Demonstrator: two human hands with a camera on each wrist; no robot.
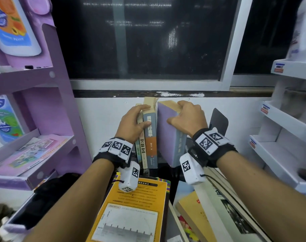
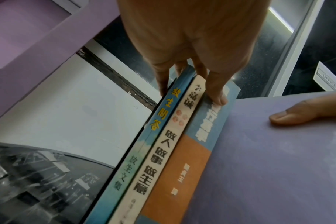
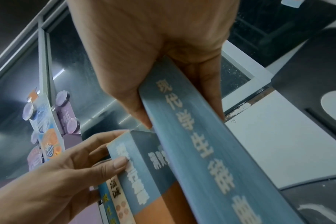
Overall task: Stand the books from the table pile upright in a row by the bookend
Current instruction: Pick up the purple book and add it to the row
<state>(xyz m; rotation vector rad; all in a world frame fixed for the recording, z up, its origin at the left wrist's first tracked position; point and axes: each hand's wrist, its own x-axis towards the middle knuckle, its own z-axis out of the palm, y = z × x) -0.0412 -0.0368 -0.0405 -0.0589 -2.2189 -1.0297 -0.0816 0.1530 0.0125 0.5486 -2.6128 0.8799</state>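
Three books stand upright near the wall: a thin blue one (image 2: 161,121), a cream one (image 2: 163,151) and a blue-and-orange one (image 1: 150,137). My left hand (image 1: 140,117) holds them together, fingers on their left side and top, thumb on the blue-and-orange spine (image 2: 197,148). My right hand (image 1: 175,112) grips the top of a thick purple-covered book (image 1: 167,135) with a blue spine (image 3: 201,151). That book leans, its top near the row and its bottom apart from it. The black bookend (image 1: 220,119) stands just right of it, partly hidden by my right wrist.
A yellow book (image 1: 136,210) and several more books (image 1: 204,217) lie flat on the table in front. A purple display rack (image 1: 49,105) stands at the left and white shelves (image 1: 285,130) at the right. A wall and window are directly behind the row.
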